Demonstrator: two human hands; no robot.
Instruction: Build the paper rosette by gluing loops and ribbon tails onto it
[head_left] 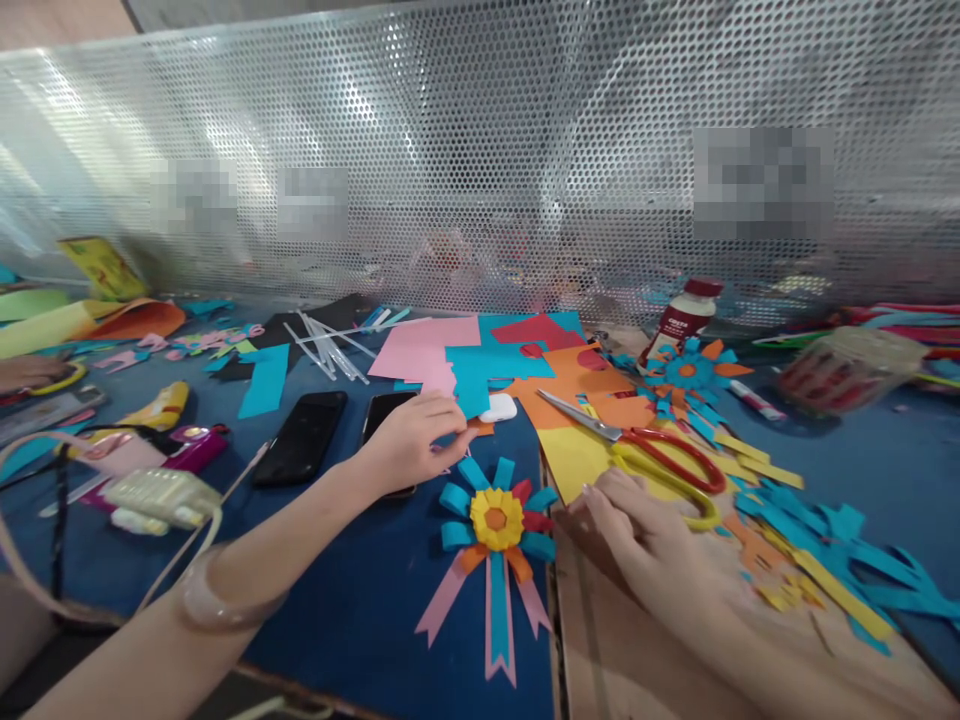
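Two hands rested low over the blue worktop (pixel 360 590). The left hand (pixel 416 440) had its fingertips pinched together at the near edge of a blue paper sheet (pixel 480 375); what they gripped could not be told. The right hand (pixel 645 540) lay open, palm down on brown cardboard (pixel 600 640), fingertips touching a yellow sheet (pixel 574 460). Between the hands lay a paper rosette (pixel 495 520). Just beyond the right hand lay scissors (pixel 660 455); left of the left hand, a black phone (pixel 300 435).
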